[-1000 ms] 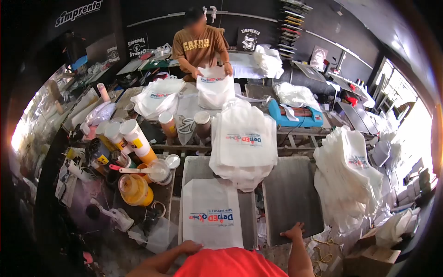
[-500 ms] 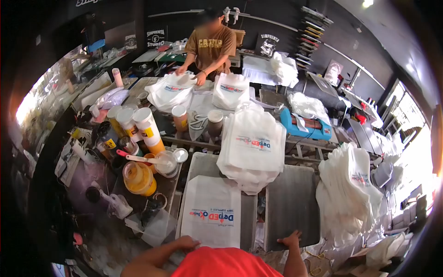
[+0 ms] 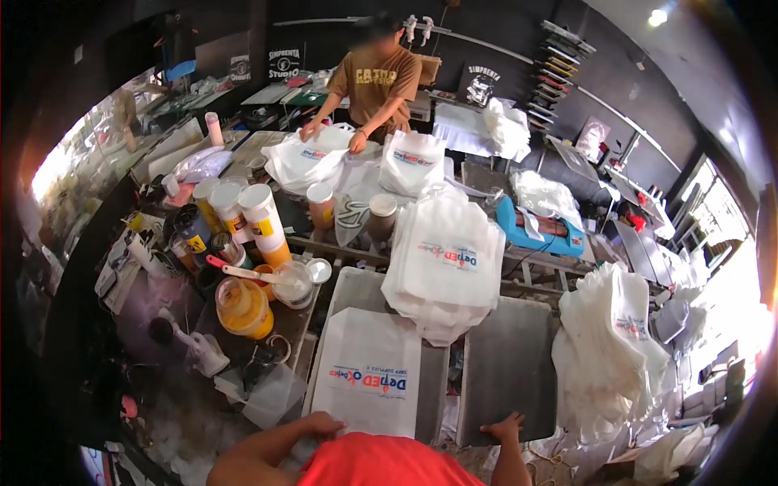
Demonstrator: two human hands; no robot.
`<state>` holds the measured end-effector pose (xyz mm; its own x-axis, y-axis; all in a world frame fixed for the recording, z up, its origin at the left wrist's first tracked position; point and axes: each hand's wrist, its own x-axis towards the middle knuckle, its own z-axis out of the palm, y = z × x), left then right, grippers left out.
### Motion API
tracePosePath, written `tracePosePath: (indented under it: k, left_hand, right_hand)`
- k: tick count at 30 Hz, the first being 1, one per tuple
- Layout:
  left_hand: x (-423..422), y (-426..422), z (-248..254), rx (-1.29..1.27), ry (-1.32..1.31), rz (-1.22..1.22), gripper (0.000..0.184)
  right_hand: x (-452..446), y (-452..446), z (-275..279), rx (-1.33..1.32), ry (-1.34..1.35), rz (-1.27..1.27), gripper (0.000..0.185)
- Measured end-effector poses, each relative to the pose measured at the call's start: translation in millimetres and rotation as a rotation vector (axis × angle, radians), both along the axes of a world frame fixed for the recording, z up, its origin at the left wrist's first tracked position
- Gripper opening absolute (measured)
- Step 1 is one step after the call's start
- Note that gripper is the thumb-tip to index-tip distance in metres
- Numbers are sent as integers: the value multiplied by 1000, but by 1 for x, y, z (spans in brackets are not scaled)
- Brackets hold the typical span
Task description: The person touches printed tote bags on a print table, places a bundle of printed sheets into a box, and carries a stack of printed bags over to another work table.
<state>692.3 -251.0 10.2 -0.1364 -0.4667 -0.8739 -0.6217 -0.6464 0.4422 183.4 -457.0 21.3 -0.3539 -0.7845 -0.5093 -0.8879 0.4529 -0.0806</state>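
A white fabric bag point(image 3: 369, 393) printed "DepED" in blue and red lies flat on the grey board point(image 3: 433, 389) in front of me. My left hand point(image 3: 326, 424) is curled at the bag's near edge, its fingers closed and partly hidden; they seem to pinch the fabric. To the right is a bare dark grey board point(image 3: 510, 364). My right hand point(image 3: 504, 428) rests on its near edge, fingers spread, holding nothing. Beyond the boards sits a stack of white printed bags point(image 3: 442, 267).
More white bags point(image 3: 612, 348) hang in a pile at right. Ink tubs, including a yellow one point(image 3: 243, 312), crowd the left table. A blue machine point(image 3: 539, 231) stands behind. Across the table, a co-worker point(image 3: 377, 85) handles another white bag point(image 3: 308, 158).
The view has shifted slightly. My hands stay at nearly the same places on the bag and the board. Across the table, the co-worker's hands have spread apart over their bag.
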Motion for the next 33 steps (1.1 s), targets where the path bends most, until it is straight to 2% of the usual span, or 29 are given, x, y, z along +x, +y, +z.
tracePosePath:
  k: [3, 7, 10, 15, 18, 20, 21, 23, 26, 28, 33]
  left_hand:
    - [-2, 5, 6, 0, -65, -49, 72]
    - [0, 1, 5, 39, -38, 12, 71]
    - [-1, 0, 9, 10, -29, 30, 72]
    - [0, 1, 11, -5, -52, 35, 74]
    - [2, 2, -10, -5, -59, -47, 74]
    - [3, 3, -14, -118, -101, -157, 74]
    - [0, 2, -3, -118, -96, -158, 74]
    - [-2, 5, 22, -97, -31, 5, 79]
    - [3, 7, -19, -45, -64, -73, 73]
    - [5, 4, -30, -43, -73, -103, 73]
    - [0, 0, -2, -1, -56, -125, 73]
  right_hand:
    - [2, 2, 5, -5, -41, -44, 146]
    - [9, 2, 17, 32, -7, -38, 144]
    - [8, -3, 12, 40, 42, 33, 141]
    - [14, 7, 27, 11, -41, -22, 139]
    - [7, 5, 10, -54, -24, -7, 146]
    - [9, 1, 17, -25, -29, -26, 145]
    - [11, 4, 23, 20, -37, -52, 145]
    - [8, 5, 18, 13, -28, -40, 144]
    - [11, 3, 18, 10, -28, -35, 142]
    - [14, 2, 22, 28, -28, -53, 142]
    - [8, 2, 13, 30, 2, -31, 145]
